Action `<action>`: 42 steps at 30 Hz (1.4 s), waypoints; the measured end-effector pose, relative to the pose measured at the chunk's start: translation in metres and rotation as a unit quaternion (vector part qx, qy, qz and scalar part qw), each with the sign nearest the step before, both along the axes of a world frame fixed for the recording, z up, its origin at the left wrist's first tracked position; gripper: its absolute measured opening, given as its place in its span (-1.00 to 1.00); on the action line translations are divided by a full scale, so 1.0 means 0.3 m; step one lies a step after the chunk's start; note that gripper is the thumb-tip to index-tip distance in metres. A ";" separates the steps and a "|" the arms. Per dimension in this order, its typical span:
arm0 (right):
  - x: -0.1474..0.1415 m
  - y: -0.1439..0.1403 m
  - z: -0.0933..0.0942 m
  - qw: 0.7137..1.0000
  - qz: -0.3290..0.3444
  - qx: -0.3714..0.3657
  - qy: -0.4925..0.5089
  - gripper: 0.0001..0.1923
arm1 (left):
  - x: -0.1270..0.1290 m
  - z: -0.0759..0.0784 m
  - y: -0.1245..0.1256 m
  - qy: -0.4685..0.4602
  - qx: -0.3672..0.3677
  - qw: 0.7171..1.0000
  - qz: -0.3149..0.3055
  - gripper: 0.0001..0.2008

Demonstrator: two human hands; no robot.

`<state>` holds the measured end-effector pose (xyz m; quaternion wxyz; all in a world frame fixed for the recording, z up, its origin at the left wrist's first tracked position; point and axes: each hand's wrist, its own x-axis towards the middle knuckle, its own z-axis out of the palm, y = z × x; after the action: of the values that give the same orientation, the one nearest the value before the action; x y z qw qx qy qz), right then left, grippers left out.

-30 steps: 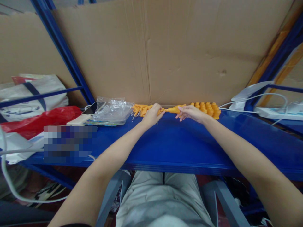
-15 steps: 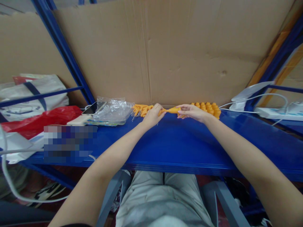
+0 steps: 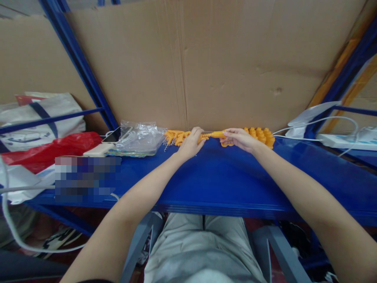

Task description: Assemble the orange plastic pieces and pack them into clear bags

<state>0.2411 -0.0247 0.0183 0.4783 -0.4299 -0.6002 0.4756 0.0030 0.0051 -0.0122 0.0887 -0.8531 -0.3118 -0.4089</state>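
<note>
At the back of the blue shelf, both my hands meet on one small orange rubbery piece. My left hand pinches its left end and my right hand grips its right end, so the piece spans between them. A pile of similar orange pieces with small metal chains lies just left of my left hand. A row of orange figures lies just behind my right hand, against the cardboard wall.
Clear plastic bags and a phone lie left of the piles. Red and white bags sit at the far left. A white power strip with cables sits at the right. Cardboard backs the shelf.
The orange piece between my hands has been drawn out longer and straighter. My right hand shifted slightly right; my left hand barely moved.
</note>
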 end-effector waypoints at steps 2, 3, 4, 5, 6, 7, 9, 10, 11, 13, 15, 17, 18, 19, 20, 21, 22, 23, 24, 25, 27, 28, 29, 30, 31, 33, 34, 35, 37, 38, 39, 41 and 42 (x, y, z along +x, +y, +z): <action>0.010 0.021 -0.008 0.998 -0.046 0.034 -0.006 -0.83 | -0.001 -0.002 0.000 -0.007 0.003 1.000 -0.005 -0.66; 0.016 0.033 -0.014 0.996 -0.077 0.052 -0.012 -0.79 | -0.003 -0.005 0.001 -0.006 0.001 1.000 -0.004 -0.62; 0.023 0.046 -0.023 0.991 -0.110 0.070 -0.020 -0.74 | -0.004 -0.008 0.004 -0.002 -0.005 1.000 -0.001 -0.62; 0.030 0.057 -0.033 0.985 -0.144 0.089 -0.031 -0.70 | -0.007 -0.013 0.007 0.006 -0.013 1.000 0.004 -0.64; 0.036 0.067 -0.045 0.977 -0.176 0.110 -0.045 -0.67 | -0.009 -0.019 0.012 0.016 -0.022 1.000 0.011 -0.67; 0.041 0.075 -0.058 0.968 -0.203 0.133 -0.067 -0.65 | -0.012 -0.025 0.018 0.026 -0.033 0.999 0.019 -0.70; 0.047 0.082 -0.083 0.942 -0.241 0.183 -0.143 -0.65 | -0.019 -0.041 0.033 0.048 -0.053 0.997 0.038 -0.73; 0.047 0.081 -0.094 0.925 -0.256 0.204 -0.193 -0.66 | -0.023 -0.049 0.041 0.059 -0.060 0.995 0.047 -0.73; 0.045 0.078 -0.104 0.906 -0.265 0.220 -0.245 -0.68 | -0.027 -0.058 0.049 0.069 -0.067 0.994 0.055 -0.72; 0.034 0.069 -0.118 0.870 -0.270 0.237 -0.339 -0.69 | -0.034 -0.074 0.065 0.089 -0.078 0.991 0.068 -0.68; 0.019 0.059 -0.128 0.836 -0.261 0.247 -0.415 -0.69 | -0.039 -0.086 0.078 0.115 -0.086 0.987 0.076 -0.62; 0.003 0.052 -0.137 0.802 -0.247 0.258 -0.479 -0.67 | -0.042 -0.092 0.084 0.144 -0.090 0.982 0.081 -0.56; -0.004 0.049 -0.141 0.785 -0.242 0.265 -0.505 -0.67 | -0.042 -0.092 0.084 0.158 -0.093 0.979 0.084 -0.54; -0.009 0.047 -0.146 0.769 -0.240 0.273 -0.526 -0.67 | -0.040 -0.090 0.082 0.171 -0.097 0.976 0.088 -0.52; -0.013 0.046 -0.150 0.753 -0.237 0.282 -0.545 -0.66 | -0.039 -0.086 0.079 0.183 -0.104 0.973 0.091 -0.52; -0.017 0.046 -0.154 0.738 -0.235 0.291 -0.562 -0.66 | -0.036 -0.081 0.074 0.194 -0.113 0.970 0.094 -0.51; -0.020 0.046 -0.157 0.722 -0.233 0.301 -0.578 -0.65 | -0.034 -0.075 0.067 0.205 -0.123 0.966 0.097 -0.51; -0.022 0.046 -0.160 0.706 -0.231 0.310 -0.594 -0.65 | -0.031 -0.068 0.060 0.216 -0.133 0.962 0.100 -0.52; -0.024 0.046 -0.161 0.690 -0.227 0.319 -0.609 -0.65 | -0.029 -0.062 0.053 0.226 -0.142 0.958 0.103 -0.52; -0.026 0.046 -0.162 0.674 -0.223 0.328 -0.623 -0.66 | -0.027 -0.056 0.046 0.235 -0.149 0.955 0.107 -0.52; -0.028 0.047 -0.161 0.649 -0.213 0.347 -0.643 -0.65 | -0.023 -0.045 0.034 0.249 -0.158 0.948 0.118 -0.51; -0.029 0.048 -0.160 0.638 -0.209 0.357 -0.649 -0.64 | -0.021 -0.041 0.028 0.253 -0.162 0.946 0.122 -0.50; -0.029 0.050 -0.159 0.630 -0.206 0.366 -0.654 -0.62 | -0.019 -0.038 0.023 0.256 -0.164 0.944 0.125 -0.50; -0.029 0.051 -0.158 0.622 -0.202 0.373 -0.658 -0.59 | -0.017 -0.035 0.019 0.259 -0.166 0.943 0.127 -0.50; -0.028 0.053 -0.157 0.615 -0.199 0.378 -0.663 -0.56 | -0.016 -0.032 0.015 0.262 -0.168 0.942 0.128 -0.50; -0.028 0.058 -0.158 0.606 -0.192 0.379 -0.673 -0.53 | -0.013 -0.028 0.009 0.265 -0.172 0.940 0.130 -0.50; -0.028 0.059 -0.158 0.603 -0.189 0.375 -0.678 -0.51 | -0.012 -0.026 0.007 0.266 -0.174 0.939 0.132 -0.51; -0.029 0.061 -0.158 0.602 -0.187 0.370 -0.683 -0.50 | -0.011 -0.025 0.005 0.267 -0.176 0.938 0.133 -0.51; -0.033 0.062 -0.159 0.604 -0.180 0.356 -0.690 -0.49 | -0.010 -0.025 0.004 0.270 -0.176 0.937 0.133 -0.50; -0.035 0.062 -0.159 0.606 -0.172 0.352 -0.692 -0.49 | -0.009 -0.025 0.004 0.271 -0.175 0.937 0.133 -0.50; -0.037 0.062 -0.160 0.609 -0.164 0.350 -0.693 -0.49 | -0.009 -0.027 0.004 0.270 -0.174 0.938 0.134 -0.50; -0.040 0.063 -0.162 0.616 -0.152 0.353 -0.688 -0.49 | -0.008 -0.031 0.005 0.265 -0.172 0.939 0.136 -0.50; -0.039 0.064 -0.163 0.620 -0.148 0.355 -0.684 -0.48 | -0.008 -0.033 0.005 0.262 -0.174 0.939 0.138 -0.50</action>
<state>0.2292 -0.0055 -0.0307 0.1091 -0.5108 -0.8045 -0.2829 0.0007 0.0066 -0.0221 0.0732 -0.8807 -0.4583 -0.0944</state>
